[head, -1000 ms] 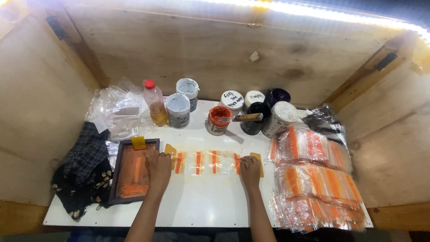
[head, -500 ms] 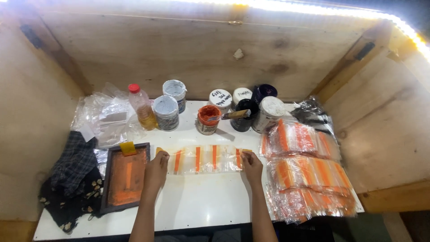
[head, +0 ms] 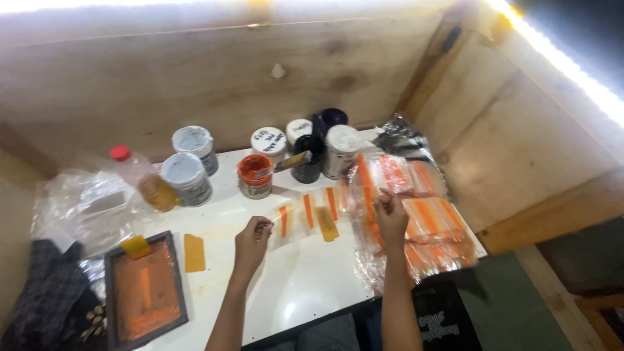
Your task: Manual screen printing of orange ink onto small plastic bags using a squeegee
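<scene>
Two hands are on one thin sheet, and that is what I watch most closely: a clear plastic strip (head: pixel 309 218) printed with orange bars, lying across the middle of the white table (head: pixel 305 286), nearer its right edge than its left. I judge it very light, limp and slippery, with no stiffness to speak of; it would fold or cling if lifted by one end, and any wet ink on it would smear, so the bare clear margins at the two ends look like the sensible places to take hold. My left hand (head: pixel 252 239) is at the strip's left end, fingers curled in with the tips pinched at the edge of the film; it seems to have the margin between thumb and forefinger, though the contact is too small to be sure. My right hand (head: pixel 391 214) is raised at the right end, fingers drawn together in a narrow pinch, and appears to grip the film where it meets the stack of printed bags (head: pixel 422 221) by the right edge. Along the back edge stand paint jars (head: pixel 188 177), and an open orange pot (head: pixel 254 174) with a brush (head: pixel 289 162) resting in it. Near the front left corner lies the dark printing frame (head: pixel 144 292), stained orange, and a yellow scraper (head: pixel 194 252) just beside it.
</scene>
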